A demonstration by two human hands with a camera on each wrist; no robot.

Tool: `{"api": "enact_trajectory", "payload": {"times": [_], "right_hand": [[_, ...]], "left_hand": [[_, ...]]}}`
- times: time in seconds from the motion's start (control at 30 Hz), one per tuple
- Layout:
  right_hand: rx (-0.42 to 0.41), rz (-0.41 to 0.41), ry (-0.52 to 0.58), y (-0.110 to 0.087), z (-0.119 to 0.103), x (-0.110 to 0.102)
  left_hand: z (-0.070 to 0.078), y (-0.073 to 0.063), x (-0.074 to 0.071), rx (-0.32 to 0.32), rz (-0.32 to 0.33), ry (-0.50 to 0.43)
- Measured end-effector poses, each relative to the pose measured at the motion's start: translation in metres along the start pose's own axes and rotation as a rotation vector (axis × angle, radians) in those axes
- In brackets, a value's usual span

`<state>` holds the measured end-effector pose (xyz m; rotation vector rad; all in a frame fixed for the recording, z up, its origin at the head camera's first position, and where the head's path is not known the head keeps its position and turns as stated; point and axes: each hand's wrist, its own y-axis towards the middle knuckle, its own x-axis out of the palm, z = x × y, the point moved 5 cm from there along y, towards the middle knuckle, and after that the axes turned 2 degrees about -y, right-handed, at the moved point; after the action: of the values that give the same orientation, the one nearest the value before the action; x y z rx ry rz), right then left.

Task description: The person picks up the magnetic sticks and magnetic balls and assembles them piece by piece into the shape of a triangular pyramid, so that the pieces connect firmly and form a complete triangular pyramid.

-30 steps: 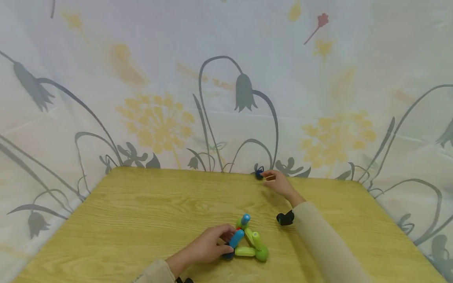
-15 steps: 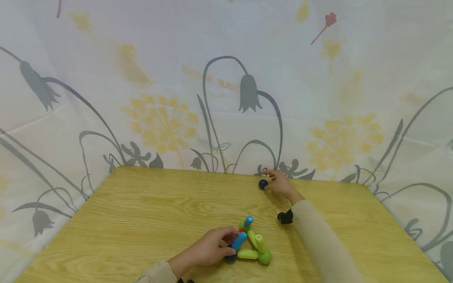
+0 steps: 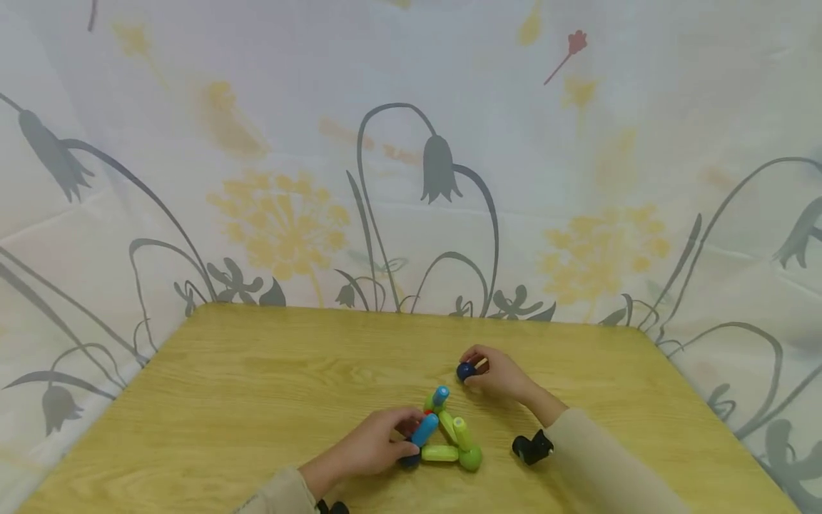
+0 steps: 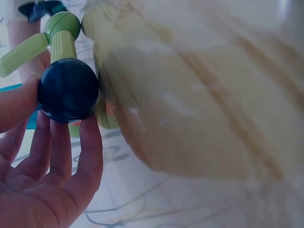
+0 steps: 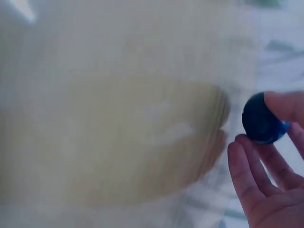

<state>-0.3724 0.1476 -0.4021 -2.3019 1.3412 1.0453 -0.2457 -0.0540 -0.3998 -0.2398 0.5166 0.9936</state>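
My left hand (image 3: 375, 444) holds a dark blue ball (image 4: 69, 90) between thumb and fingers. That ball is one corner of a rod-and-ball frame on the table, with lime green rods (image 3: 440, 453) and a green ball (image 3: 470, 457) at its right corner. A blue rod (image 3: 426, 430) rises from the held corner, a second blue rod (image 3: 440, 395) from the far corner, and a lime rod (image 3: 461, 432) from the right one. My right hand (image 3: 501, 373) pinches a loose dark blue ball (image 5: 261, 118) beyond the frame.
The wood-grain table (image 3: 289, 371) runs back to a flower-printed cloth (image 3: 411, 143). A black wrist camera (image 3: 533, 447) sits at the right sleeve; another dark piece (image 3: 334, 507) shows at the left sleeve.
My right hand has drawn the dark blue ball from the table's far edge toward me, nearer the frame. My left hand has stayed at the frame's corner.
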Motion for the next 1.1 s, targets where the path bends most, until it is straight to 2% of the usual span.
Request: {"api": "enact_trajectory", "payload": {"times": [0.23,0.33,0.43,0.6,0.8,0.9,1.1], "right_hand": [[-0.008,0.086,0.127,-0.032,-0.036,0.010],[-0.013,0.128,0.207,-0.041,-0.049,0.010],[-0.051,0.139,0.280,-0.047,-0.063,0.008],[-0.121,0.104,0.349,-0.050,-0.079,0.009],[-0.094,0.019,0.380,-0.045,-0.078,0.020],[-0.095,-0.026,0.405,-0.045,-0.077,0.024],[-0.155,-0.083,0.375,-0.049,-0.082,0.028]], "left_hand": [[-0.001,-0.003,-0.003,-0.003,0.000,-0.003],[-0.001,-0.005,-0.005,-0.006,0.000,-0.001],[-0.001,-0.005,-0.006,0.006,0.004,0.008],[-0.001,-0.003,-0.007,0.027,0.002,0.004],[0.004,-0.002,-0.003,0.045,-0.009,-0.019],[0.003,0.000,-0.001,0.030,-0.022,-0.037],[0.004,0.002,-0.001,0.009,-0.023,-0.048]]}}
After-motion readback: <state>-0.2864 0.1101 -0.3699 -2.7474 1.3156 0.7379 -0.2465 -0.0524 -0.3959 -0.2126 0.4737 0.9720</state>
